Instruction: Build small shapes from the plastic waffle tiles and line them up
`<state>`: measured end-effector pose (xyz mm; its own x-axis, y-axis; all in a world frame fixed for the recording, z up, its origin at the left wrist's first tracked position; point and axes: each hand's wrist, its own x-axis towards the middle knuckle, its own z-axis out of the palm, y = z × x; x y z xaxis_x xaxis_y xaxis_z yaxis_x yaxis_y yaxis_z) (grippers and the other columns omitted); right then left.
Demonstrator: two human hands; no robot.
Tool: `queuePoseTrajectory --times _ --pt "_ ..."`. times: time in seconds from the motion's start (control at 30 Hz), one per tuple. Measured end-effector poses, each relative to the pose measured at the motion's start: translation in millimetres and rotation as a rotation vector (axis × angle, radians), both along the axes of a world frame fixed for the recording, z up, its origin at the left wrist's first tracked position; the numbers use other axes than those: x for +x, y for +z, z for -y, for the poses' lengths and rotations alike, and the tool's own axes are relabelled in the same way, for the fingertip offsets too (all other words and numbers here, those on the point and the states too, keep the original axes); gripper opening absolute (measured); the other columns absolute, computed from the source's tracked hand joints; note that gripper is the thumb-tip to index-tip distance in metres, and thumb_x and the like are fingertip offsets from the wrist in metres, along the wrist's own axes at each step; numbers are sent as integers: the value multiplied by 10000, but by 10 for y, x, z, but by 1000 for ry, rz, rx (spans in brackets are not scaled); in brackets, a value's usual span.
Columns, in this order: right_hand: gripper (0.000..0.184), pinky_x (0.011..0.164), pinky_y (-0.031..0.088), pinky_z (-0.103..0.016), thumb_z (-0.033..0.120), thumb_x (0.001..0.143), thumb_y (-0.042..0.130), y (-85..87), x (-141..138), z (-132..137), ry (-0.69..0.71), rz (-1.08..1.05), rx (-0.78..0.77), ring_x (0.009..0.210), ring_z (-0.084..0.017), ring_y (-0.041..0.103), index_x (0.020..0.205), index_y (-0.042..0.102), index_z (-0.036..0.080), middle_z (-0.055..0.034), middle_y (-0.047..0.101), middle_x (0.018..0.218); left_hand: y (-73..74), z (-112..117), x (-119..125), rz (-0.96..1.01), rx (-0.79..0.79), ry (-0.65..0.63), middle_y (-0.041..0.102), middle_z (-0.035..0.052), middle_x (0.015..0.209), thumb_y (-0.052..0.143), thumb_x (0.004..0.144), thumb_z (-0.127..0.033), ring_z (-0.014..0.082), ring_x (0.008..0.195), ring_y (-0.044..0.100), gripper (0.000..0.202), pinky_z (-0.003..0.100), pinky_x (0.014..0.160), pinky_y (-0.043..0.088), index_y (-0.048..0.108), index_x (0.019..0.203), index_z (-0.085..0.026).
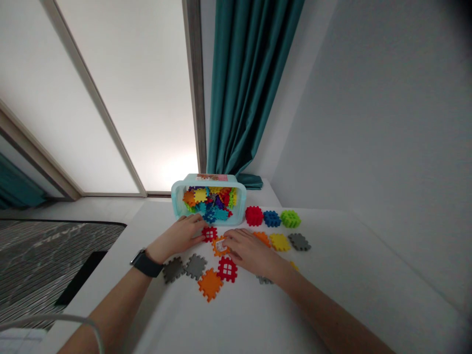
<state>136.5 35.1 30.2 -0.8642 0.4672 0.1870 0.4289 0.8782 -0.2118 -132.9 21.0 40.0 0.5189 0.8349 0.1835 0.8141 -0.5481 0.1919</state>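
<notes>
Head view: nearest, at 6 o'clock, an orange waffle block (210, 285) and a red one (227, 269) lie on the white table (342, 300). The right hand (250, 251) has its fingers (232, 240) over a stickered orange block (220, 247); whether they pinch it, I cannot tell. The left hand (177, 236), fingers loosely together, sits just beside a small red block (209, 234). Farther, at 12 o'clock, a pale-blue bin (177, 201) holds many colored blocks, its open top facing the hands.

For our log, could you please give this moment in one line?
left hand: beside red block | right hand: on orange block | teal bin behind
</notes>
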Motion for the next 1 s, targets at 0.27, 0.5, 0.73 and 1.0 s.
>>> queuePoseTrajectory --times 0.27,0.5,0.73,1.0 --pt "231 994 502 -427 69 884 544 94 22 20 -97 -199 62 1162 -250 600 1049 603 220 -117 558 1341 118 13 96 166 87 -39 628 76 1177 533 967 -178 244 1104 603 237 431 971 517 606 1188 -224" --pt "243 1028 491 -391 112 855 561 129 12 13 -79 -466 -140 1201 -221 596 1062 561 240 -89 605 1278 203 69 165 357 104 -89 615 73 1220 563 972 -243 224 1131 598 290 430 1006 520 575 1262 -251" --pt "254 959 512 -364 140 846 597 203 11 11 -97 -592 -441 1041 -196 640 1077 570 241 -51 668 1119 249 109 254 423 77 -102 619 81 1184 585 976 -299 224 1087 609 203 425 975 534 631 1165 -238" --pt "134 931 534 -354 348 969 556 137 1 -16 -26 -669 -782 1033 -186 652 1035 572 232 -61 669 1147 318 128 295 482 5 -106 637 66 1083 541 1005 -341 203 1010 617 185 380 919 539 677 991 -216"
